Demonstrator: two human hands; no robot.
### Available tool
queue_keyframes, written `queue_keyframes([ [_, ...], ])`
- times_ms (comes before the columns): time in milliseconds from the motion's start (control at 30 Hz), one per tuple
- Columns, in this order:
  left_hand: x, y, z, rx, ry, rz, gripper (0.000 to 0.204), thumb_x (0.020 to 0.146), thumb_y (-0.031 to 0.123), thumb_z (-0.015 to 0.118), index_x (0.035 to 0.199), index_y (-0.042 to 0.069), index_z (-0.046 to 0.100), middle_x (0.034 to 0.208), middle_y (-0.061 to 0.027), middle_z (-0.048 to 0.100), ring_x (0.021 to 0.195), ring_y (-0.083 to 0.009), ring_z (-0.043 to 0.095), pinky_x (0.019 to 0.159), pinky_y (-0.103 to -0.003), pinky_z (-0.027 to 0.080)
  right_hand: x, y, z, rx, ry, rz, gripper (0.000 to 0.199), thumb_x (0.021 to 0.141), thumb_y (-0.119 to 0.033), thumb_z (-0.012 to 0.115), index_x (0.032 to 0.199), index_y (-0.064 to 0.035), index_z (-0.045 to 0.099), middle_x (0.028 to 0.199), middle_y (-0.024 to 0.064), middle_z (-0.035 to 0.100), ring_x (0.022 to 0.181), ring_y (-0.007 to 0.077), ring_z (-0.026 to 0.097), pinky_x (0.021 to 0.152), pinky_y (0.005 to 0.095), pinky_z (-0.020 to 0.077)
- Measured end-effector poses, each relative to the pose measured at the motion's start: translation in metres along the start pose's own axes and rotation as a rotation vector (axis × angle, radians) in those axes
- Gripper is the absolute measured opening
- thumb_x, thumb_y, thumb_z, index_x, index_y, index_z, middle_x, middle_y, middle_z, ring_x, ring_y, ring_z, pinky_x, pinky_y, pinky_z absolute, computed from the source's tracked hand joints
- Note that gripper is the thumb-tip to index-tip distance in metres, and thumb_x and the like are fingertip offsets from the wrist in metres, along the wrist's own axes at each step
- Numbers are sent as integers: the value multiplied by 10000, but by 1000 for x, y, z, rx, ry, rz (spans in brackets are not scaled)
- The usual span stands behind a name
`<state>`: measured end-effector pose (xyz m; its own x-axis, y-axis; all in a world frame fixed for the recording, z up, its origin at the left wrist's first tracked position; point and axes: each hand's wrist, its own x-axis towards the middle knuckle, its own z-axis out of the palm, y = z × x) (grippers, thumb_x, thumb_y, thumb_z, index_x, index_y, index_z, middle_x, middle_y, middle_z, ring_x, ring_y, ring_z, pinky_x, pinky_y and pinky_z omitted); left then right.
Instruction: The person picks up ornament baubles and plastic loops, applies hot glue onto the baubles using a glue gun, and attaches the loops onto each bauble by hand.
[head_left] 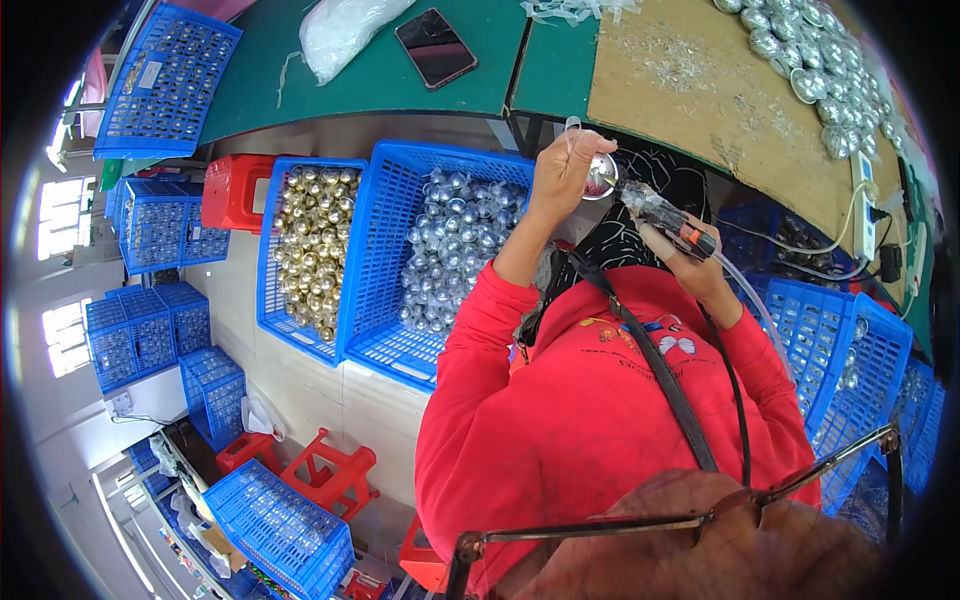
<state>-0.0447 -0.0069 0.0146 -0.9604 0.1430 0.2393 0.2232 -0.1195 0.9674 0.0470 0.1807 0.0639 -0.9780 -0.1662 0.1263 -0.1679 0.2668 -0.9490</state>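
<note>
My left hand [566, 172] grips a shiny silver ball [600, 177] between thumb and fingers, just off the table's near edge. A clear plastic loop or strip [572, 126] sticks up by its fingertips. My right hand [694, 262] is wrapped around a dark handheld tool with an orange band [660, 216], its front part covered in clear plastic. The tool's narrow tip points left at the ball; whether they touch, I cannot tell. A clear hose [750, 290] runs along my right forearm, seemingly from the tool.
Silver balls [800, 50] lie heaped on the brown board [640, 110], amid plastic scraps. A phone [436, 48] and a white bag [345, 35] rest on the green table [260, 70]. Blue crates [372, 250] of gold and silver balls stand left. A power strip [863, 210] sits right.
</note>
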Motion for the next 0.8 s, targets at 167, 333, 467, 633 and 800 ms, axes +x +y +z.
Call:
queue_keyframes([
  [167, -2, -4, -2, -21, 14, -55, 381, 972, 305, 457, 905, -5, 667, 910, -45, 647, 793, -74, 561, 716, -212, 443, -1, 2, 2, -84, -31, 4, 200, 798, -153, 685, 963, -42, 676, 722, 42, 607, 598, 87, 541, 540, 239, 410],
  [333, -2, 0, -2, -19, 15, -71, 383, 972, 308, 458, 905, -6, 667, 899, -41, 648, 789, -69, 559, 708, -209, 443, -3, 1, 0, -19, -14, 35, 200, 801, -157, 683, 962, -39, 676, 726, 36, 614, 605, 77, 537, 546, 237, 414],
  [467, -3, -2, -2, -25, 17, -49, 385, 971, 312, 459, 906, -6, 667, 900, -40, 648, 780, -65, 557, 697, -206, 442, -1, -3, 2, -2, -18, 45, 205, 801, -156, 682, 969, -38, 677, 736, 33, 621, 610, 71, 535, 550, 233, 414],
  [633, -5, -2, -3, -35, 11, -55, 384, 971, 312, 458, 907, -4, 667, 892, -35, 650, 763, -60, 554, 680, -202, 439, -4, 9, 6, -10, -36, 27, 215, 799, -152, 679, 985, -43, 677, 740, 40, 623, 610, 83, 545, 549, 236, 414],
  [800, -6, -5, -5, -36, 31, -85, 374, 963, 325, 468, 877, 20, 667, 826, -28, 650, 709, -66, 556, 629, -219, 438, -5, 8, 5, -102, -71, -22, 222, 807, -157, 669, 999, -45, 676, 745, 45, 628, 612, 88, 552, 551, 238, 417],
])
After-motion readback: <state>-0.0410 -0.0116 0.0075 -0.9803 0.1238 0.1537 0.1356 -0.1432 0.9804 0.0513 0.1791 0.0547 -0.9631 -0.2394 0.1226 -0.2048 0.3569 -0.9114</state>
